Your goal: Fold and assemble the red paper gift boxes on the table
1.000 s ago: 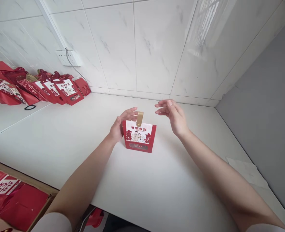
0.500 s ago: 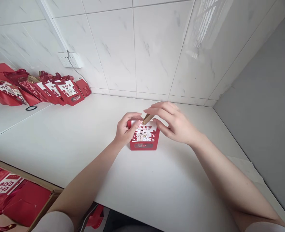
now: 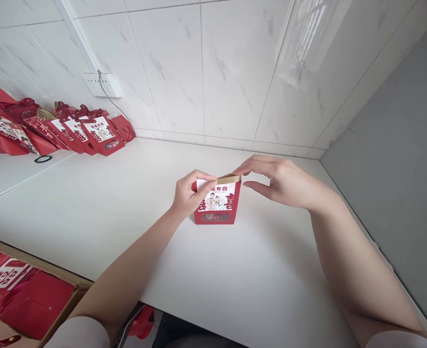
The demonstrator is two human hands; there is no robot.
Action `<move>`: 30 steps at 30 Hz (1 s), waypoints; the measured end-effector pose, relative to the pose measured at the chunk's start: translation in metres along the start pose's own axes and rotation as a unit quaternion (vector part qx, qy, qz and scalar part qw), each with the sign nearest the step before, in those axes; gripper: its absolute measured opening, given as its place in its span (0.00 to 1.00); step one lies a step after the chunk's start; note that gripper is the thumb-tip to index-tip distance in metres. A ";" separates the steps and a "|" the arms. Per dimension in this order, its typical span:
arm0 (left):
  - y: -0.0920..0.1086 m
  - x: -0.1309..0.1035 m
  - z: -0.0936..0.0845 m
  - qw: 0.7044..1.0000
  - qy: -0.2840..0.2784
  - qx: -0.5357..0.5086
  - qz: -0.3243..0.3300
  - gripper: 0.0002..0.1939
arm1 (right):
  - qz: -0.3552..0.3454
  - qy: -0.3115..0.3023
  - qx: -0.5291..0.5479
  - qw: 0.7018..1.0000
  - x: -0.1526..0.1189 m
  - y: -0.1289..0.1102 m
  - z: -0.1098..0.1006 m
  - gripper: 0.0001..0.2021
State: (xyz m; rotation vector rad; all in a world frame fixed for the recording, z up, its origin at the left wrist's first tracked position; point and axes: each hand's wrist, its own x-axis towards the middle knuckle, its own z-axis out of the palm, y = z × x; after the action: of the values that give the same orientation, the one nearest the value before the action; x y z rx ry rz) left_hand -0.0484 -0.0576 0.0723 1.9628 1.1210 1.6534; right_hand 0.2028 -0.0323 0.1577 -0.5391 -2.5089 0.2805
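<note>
A small red gift box (image 3: 216,217) with a white printed front and a little clear window stands upright on the white table. It carries a gold-tan strap handle (image 3: 229,180) across its top, folded over to the right. My left hand (image 3: 190,193) pinches the top left of the box at the strap's left end, thumb in front and fingers behind. My right hand (image 3: 271,180) is at the top right corner; its fingertips touch the strap's right end, while the thumb stands apart from the fingers, off the box's right side.
Several similar red gift boxes (image 3: 102,137) stand in a row at the back left, with a black ring (image 3: 43,158) in front. A cardboard carton (image 3: 76,292) of red boxes sits at the lower left. A socket (image 3: 102,85) with a cable is on the tiled wall.
My right hand has moved right and opened its fingers. The strap, raised before, now lies down along the box top toward the right. My left hand keeps its hold.
</note>
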 end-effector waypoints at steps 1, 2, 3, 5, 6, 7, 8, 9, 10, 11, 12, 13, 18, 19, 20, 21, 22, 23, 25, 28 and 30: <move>0.000 0.000 0.000 1.000 0.001 0.000 -0.003 0.07 | 0.002 0.001 0.002 1.000 0.000 0.000 0.001 0.13; 0.000 0.000 0.000 1.000 0.001 0.002 -0.005 0.07 | 0.004 0.000 0.005 1.000 0.000 0.000 0.002 0.12; 0.000 0.000 0.001 1.000 0.001 0.004 -0.007 0.08 | 0.006 -0.001 0.009 1.000 0.000 0.001 0.003 0.11; -0.001 -0.001 0.001 1.000 0.000 0.004 -0.013 0.10 | 0.012 -0.004 0.016 1.000 0.000 0.002 0.004 0.10; -0.001 -0.001 0.001 1.000 -0.002 0.001 -0.020 0.10 | 0.014 -0.005 0.019 1.000 0.000 0.002 0.004 0.10; -0.001 -0.001 0.001 1.000 -0.005 -0.003 -0.026 0.10 | 0.017 -0.006 0.022 1.000 0.000 0.003 0.005 0.10; -0.001 -0.002 0.001 0.999 -0.007 -0.006 -0.030 0.11 | 0.020 -0.005 0.025 0.999 0.000 0.004 0.005 0.10; -0.001 -0.002 0.001 0.999 -0.008 -0.008 -0.032 0.11 | 0.022 -0.005 0.029 0.999 0.001 0.004 0.006 0.10; -0.001 -0.002 0.002 0.999 -0.008 -0.008 -0.031 0.10 | 0.024 -0.004 0.034 0.999 0.001 0.005 0.006 0.10; -0.001 -0.002 0.002 1.000 -0.008 -0.008 -0.028 0.10 | 0.026 -0.003 0.040 0.999 0.001 0.006 0.007 0.10; 0.000 -0.002 0.002 1.000 -0.008 -0.009 -0.024 0.10 | 0.029 -0.003 0.046 0.999 0.002 0.007 0.007 0.10; 0.000 -0.002 0.002 1.000 -0.008 -0.009 -0.022 0.10 | 0.031 -0.002 0.051 0.998 0.002 0.007 0.007 0.10; 0.000 -0.001 0.002 1.000 -0.004 0.000 -0.029 0.11 | 0.056 -0.011 0.060 0.997 0.000 0.008 0.002 0.09; -0.001 -0.001 0.002 1.000 -0.004 0.001 -0.031 0.11 | 0.062 -0.013 0.063 0.996 -0.001 0.008 0.001 0.09; -0.001 -0.001 0.002 0.999 -0.004 0.002 -0.033 0.11 | 0.066 -0.014 0.066 0.996 -0.002 0.009 -0.001 0.09; -0.001 -0.001 0.001 0.999 -0.005 0.002 -0.034 0.11 | 0.069 -0.014 0.068 0.995 -0.002 0.009 -0.002 0.09; -0.001 -0.001 0.001 0.999 -0.005 0.001 -0.035 0.11 | 0.071 -0.014 0.067 0.995 -0.003 0.010 -0.002 0.09; -0.001 -0.001 0.001 0.999 -0.005 0.001 -0.036 0.11 | 0.073 -0.014 0.063 0.995 -0.003 0.011 -0.002 0.09; 0.000 -0.002 0.001 0.999 -0.004 0.003 -0.038 0.11 | 0.075 -0.014 0.044 0.996 -0.003 0.013 0.001 0.11; 0.002 -0.001 0.002 1.000 -0.004 0.016 -0.027 0.11 | 0.078 -0.025 0.034 0.996 -0.001 0.017 0.008 0.12; 0.003 -0.001 0.002 1.000 -0.002 0.023 -0.012 0.13 | 0.080 -0.032 0.056 0.995 0.002 0.017 0.013 0.11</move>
State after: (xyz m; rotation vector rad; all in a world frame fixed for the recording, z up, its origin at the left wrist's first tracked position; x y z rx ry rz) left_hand -0.0456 -0.0594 0.0731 1.9723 1.1866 1.6235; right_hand 0.1993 -0.0171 0.1423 -0.6964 -2.4957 0.5042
